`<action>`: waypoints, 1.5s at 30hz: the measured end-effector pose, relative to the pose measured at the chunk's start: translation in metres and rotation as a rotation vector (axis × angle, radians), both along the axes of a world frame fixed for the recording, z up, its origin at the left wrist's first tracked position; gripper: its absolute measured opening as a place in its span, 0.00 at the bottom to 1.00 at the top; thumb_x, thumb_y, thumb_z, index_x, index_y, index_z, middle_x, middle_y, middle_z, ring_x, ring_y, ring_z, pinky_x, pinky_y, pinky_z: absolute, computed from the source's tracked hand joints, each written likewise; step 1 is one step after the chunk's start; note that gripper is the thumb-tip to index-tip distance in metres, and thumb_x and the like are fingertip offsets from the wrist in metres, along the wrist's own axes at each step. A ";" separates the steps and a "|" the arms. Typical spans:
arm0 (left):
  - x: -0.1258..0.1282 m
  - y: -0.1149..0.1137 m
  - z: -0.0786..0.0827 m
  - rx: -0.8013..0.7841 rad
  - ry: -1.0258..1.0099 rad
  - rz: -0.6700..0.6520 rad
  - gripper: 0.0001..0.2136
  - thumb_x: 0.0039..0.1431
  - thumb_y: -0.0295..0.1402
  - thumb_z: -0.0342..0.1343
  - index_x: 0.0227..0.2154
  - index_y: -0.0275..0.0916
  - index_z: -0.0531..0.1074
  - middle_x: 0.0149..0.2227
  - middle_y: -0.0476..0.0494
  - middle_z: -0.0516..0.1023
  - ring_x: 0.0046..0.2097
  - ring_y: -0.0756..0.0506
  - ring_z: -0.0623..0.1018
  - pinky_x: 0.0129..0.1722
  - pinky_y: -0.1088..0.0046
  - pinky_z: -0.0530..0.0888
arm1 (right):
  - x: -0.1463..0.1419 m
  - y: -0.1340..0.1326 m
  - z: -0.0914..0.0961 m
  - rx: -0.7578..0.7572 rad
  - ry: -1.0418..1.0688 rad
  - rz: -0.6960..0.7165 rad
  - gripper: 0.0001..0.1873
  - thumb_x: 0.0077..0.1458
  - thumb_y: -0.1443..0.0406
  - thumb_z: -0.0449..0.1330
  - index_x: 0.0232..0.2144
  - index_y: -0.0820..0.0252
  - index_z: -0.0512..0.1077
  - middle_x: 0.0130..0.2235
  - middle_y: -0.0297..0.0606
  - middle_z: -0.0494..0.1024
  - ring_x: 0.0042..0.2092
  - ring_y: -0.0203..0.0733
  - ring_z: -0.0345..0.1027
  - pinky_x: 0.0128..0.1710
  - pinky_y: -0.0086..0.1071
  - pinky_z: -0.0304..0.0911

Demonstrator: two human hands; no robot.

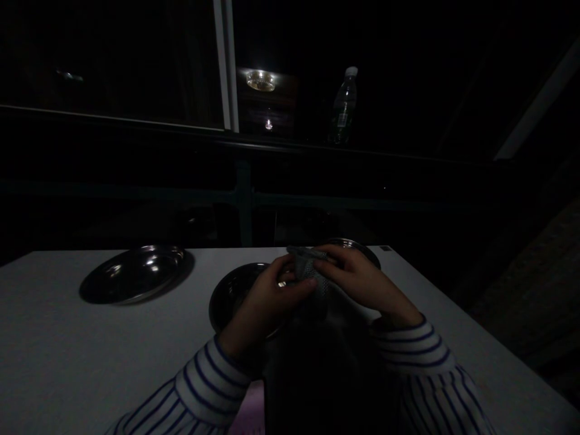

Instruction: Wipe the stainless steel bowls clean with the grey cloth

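Observation:
Between my two hands is a small grey piece of textured cloth [317, 293], held up over the table in front of me. My left hand [283, 287] pinches its left side with thumb and fingers. From the right, my right hand [356, 275] grips its upper edge. A dark metal bowl [224, 296] stands just behind and left of my left hand, which hides part of it. Behind my right hand shows the rim of another shiny metal dish [351, 243]. The picture is dim, so the cloth's exact kind is unclear.
On the left of the white table [149, 350] lies a shiny oval metal plate [136, 275]. A clear bottle with a white cap [345, 112] stands on the dark ledge beyond. Something pink [249, 411] shows at the bottom, beside a dark shape [330, 374].

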State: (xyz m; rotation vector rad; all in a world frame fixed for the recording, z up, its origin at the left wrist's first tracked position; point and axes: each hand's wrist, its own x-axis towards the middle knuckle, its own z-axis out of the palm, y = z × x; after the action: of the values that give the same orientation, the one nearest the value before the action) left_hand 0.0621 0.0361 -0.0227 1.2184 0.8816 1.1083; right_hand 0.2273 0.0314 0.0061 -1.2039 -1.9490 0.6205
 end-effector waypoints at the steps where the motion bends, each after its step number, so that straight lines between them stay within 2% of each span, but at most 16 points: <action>1: 0.002 -0.001 0.000 -0.009 -0.025 -0.015 0.27 0.37 0.29 0.65 0.45 0.38 0.66 0.42 0.40 0.77 0.40 0.44 0.76 0.37 0.71 0.72 | -0.002 -0.001 0.000 0.001 -0.002 0.039 0.14 0.56 0.64 0.52 0.44 0.58 0.70 0.41 0.38 0.76 0.46 0.40 0.68 0.46 0.33 0.62; 3: 0.001 -0.002 0.000 0.008 -0.013 -0.006 0.29 0.38 0.28 0.64 0.48 0.37 0.64 0.45 0.39 0.75 0.42 0.45 0.76 0.39 0.72 0.72 | -0.004 -0.003 0.002 0.012 -0.021 0.063 0.14 0.57 0.64 0.51 0.44 0.58 0.70 0.44 0.38 0.75 0.48 0.40 0.67 0.48 0.34 0.60; 5: -0.003 0.000 0.000 0.041 0.052 0.013 0.27 0.42 0.29 0.61 0.49 0.36 0.63 0.44 0.39 0.75 0.41 0.45 0.76 0.38 0.72 0.72 | -0.004 -0.005 0.004 0.020 -0.047 0.019 0.14 0.57 0.64 0.51 0.44 0.58 0.71 0.43 0.38 0.76 0.46 0.41 0.68 0.46 0.34 0.61; 10: -0.015 0.008 -0.002 0.172 0.369 0.101 0.21 0.50 0.34 0.54 0.49 0.34 0.65 0.37 0.41 0.77 0.35 0.44 0.76 0.32 0.69 0.72 | 0.010 -0.008 0.009 0.051 -0.092 -0.133 0.14 0.56 0.63 0.51 0.41 0.59 0.72 0.38 0.37 0.77 0.40 0.41 0.70 0.40 0.33 0.63; 15: -0.020 0.012 -0.008 0.326 0.529 0.088 0.17 0.53 0.33 0.50 0.45 0.35 0.70 0.41 0.41 0.76 0.41 0.44 0.75 0.41 0.68 0.70 | 0.030 -0.008 0.011 0.105 -0.082 -0.278 0.14 0.55 0.61 0.52 0.39 0.58 0.73 0.38 0.37 0.77 0.38 0.42 0.70 0.39 0.34 0.63; 20: -0.019 0.012 -0.015 0.425 0.655 0.108 0.18 0.54 0.33 0.49 0.48 0.36 0.68 0.44 0.39 0.76 0.45 0.43 0.74 0.45 0.66 0.69 | 0.031 -0.012 0.016 0.121 0.033 -0.336 0.13 0.54 0.60 0.53 0.38 0.58 0.73 0.36 0.37 0.77 0.36 0.41 0.70 0.37 0.33 0.64; 23: -0.019 0.010 -0.014 0.479 0.693 0.198 0.21 0.54 0.35 0.51 0.51 0.35 0.65 0.46 0.38 0.74 0.46 0.42 0.74 0.45 0.65 0.69 | 0.028 -0.017 0.021 0.138 0.172 -0.381 0.11 0.52 0.60 0.56 0.36 0.58 0.74 0.34 0.36 0.77 0.36 0.40 0.70 0.35 0.31 0.64; 26: -0.018 0.006 -0.011 0.578 0.706 0.266 0.20 0.53 0.38 0.53 0.49 0.36 0.67 0.47 0.38 0.74 0.47 0.42 0.73 0.47 0.65 0.68 | 0.024 -0.021 0.023 0.162 0.326 -0.428 0.10 0.50 0.61 0.58 0.35 0.58 0.74 0.34 0.35 0.77 0.35 0.39 0.70 0.32 0.30 0.64; 29: -0.015 -0.001 -0.010 0.659 0.669 0.088 0.16 0.52 0.37 0.55 0.43 0.38 0.70 0.43 0.42 0.76 0.44 0.44 0.75 0.45 0.66 0.70 | 0.020 -0.023 0.024 0.188 0.422 -0.436 0.10 0.49 0.62 0.60 0.36 0.58 0.73 0.32 0.35 0.76 0.30 0.37 0.69 0.26 0.28 0.63; 32: -0.010 -0.008 -0.011 0.701 0.595 -0.083 0.20 0.48 0.35 0.59 0.45 0.38 0.69 0.44 0.40 0.76 0.44 0.43 0.75 0.44 0.65 0.71 | 0.016 -0.024 0.024 0.172 0.455 -0.445 0.12 0.48 0.61 0.60 0.37 0.58 0.72 0.23 0.30 0.73 0.21 0.33 0.64 0.18 0.25 0.58; 35: -0.005 -0.013 -0.013 0.723 0.483 -0.130 0.24 0.46 0.34 0.60 0.49 0.38 0.66 0.47 0.38 0.75 0.46 0.42 0.75 0.45 0.64 0.71 | 0.011 -0.025 0.024 0.116 0.477 -0.404 0.14 0.49 0.61 0.59 0.39 0.58 0.70 0.17 0.26 0.68 0.16 0.31 0.60 0.15 0.24 0.55; 38: -0.003 -0.015 -0.013 0.733 0.396 -0.176 0.21 0.48 0.34 0.59 0.47 0.38 0.67 0.44 0.39 0.76 0.44 0.43 0.76 0.43 0.66 0.72 | 0.006 -0.025 0.024 0.083 0.526 -0.349 0.15 0.49 0.61 0.59 0.40 0.57 0.69 0.17 0.26 0.69 0.17 0.32 0.63 0.16 0.24 0.58; 41: -0.001 -0.015 -0.013 0.722 0.413 -0.168 0.18 0.51 0.34 0.57 0.45 0.37 0.68 0.44 0.39 0.76 0.45 0.43 0.75 0.44 0.66 0.71 | 0.001 -0.025 0.024 0.054 0.586 -0.338 0.15 0.48 0.62 0.60 0.40 0.57 0.68 0.20 0.27 0.71 0.17 0.32 0.64 0.17 0.24 0.59; 45: 0.003 -0.013 -0.015 0.720 0.490 -0.044 0.18 0.50 0.33 0.58 0.45 0.37 0.68 0.45 0.38 0.75 0.46 0.42 0.74 0.45 0.64 0.70 | -0.006 -0.027 0.025 0.010 0.648 -0.339 0.17 0.47 0.61 0.61 0.40 0.57 0.67 0.18 0.27 0.71 0.17 0.33 0.64 0.16 0.25 0.61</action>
State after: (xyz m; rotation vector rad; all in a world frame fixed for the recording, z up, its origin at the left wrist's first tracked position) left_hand 0.0654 0.0227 -0.0373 2.1593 0.8264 1.1491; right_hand 0.2212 0.0049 0.0310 -1.1127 -1.1791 0.7076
